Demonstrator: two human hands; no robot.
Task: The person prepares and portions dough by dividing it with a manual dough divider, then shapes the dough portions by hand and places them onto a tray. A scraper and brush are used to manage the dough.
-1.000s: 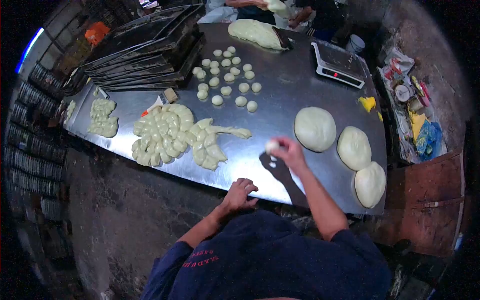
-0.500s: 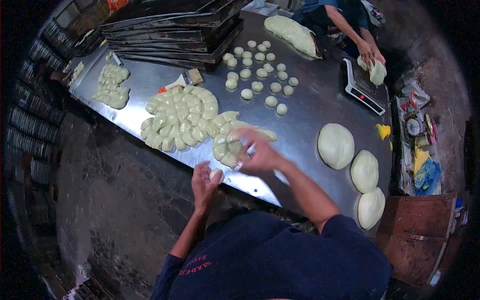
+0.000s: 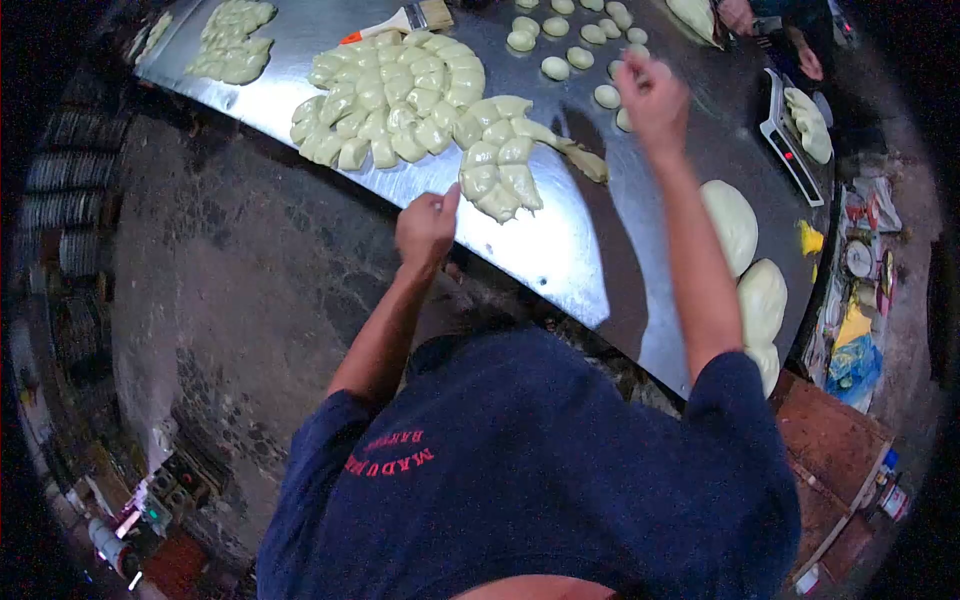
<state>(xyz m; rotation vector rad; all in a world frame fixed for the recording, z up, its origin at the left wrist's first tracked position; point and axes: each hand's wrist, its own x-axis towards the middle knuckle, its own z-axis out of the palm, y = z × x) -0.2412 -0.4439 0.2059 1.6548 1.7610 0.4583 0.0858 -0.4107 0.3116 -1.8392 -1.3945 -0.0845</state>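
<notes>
My left hand is closed at the table's near edge, thumb up, beside a patch of cut dough. Its curled fingers hide whatever may be inside. My right hand is raised over the right side of the small round dough balls. Its fingers are bent together, and I cannot make out what is in them. A larger mass of glossy cut dough adjoins the patch, and a thin tapering dough strip trails off to the right.
A flat brush lies behind the dough on the metal table. Large dough rounds line the right side. Beyond them is a digital scale with dough on it. Another person's hand shows nearby.
My right hand has moved from the cut dough up and right to the dough balls. The white ball visible in my left hand earlier is out of sight. The other person's dough now rests on the scale.
</notes>
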